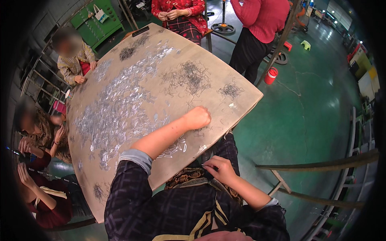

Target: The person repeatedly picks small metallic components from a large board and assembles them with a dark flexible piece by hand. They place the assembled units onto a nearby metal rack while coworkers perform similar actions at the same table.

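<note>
My left hand is over the near right part of the table, its fingers curled in. Whatever lies inside it is hidden. Close by are thin dark bent wires. My right hand is low by my lap, past the table edge, with thumb and finger pinched together; a tiny pale bit shows at the tips, too small to name. Left of my left hand, many small shiny oblong loops are strewn across the table. A larger tangle of dark wires lies beyond that hand, and a smaller heap to its right.
Several people sit around the table at the left and far side. Another person in a red top stands beyond the far right edge. A red bucket is on the green floor. Wooden bars stretch across at the right.
</note>
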The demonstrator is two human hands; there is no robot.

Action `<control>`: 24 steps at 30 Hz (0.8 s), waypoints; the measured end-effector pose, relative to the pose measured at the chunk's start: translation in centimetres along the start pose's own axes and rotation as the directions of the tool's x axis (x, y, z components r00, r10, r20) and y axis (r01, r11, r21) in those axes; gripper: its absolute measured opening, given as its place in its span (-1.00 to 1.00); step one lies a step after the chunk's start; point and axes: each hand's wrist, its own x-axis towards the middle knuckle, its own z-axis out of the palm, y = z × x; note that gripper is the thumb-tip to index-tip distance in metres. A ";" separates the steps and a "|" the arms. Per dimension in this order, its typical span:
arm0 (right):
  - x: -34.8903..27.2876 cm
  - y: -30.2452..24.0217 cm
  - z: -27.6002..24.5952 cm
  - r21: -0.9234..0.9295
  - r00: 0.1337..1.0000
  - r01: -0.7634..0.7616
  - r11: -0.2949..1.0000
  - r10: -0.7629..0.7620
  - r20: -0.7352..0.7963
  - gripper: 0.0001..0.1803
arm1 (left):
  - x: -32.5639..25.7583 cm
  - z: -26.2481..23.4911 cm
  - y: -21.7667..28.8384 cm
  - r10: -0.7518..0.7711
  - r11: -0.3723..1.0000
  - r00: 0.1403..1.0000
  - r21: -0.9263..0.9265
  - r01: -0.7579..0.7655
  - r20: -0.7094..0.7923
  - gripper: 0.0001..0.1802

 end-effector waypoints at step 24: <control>0.1 -0.4 0.3 0.033 1.000 -0.026 0.999 0.026 0.001 -0.89 | -6.1 -0.5 -1.5 -0.377 0.908 0.924 -0.174 0.381 0.057 -0.89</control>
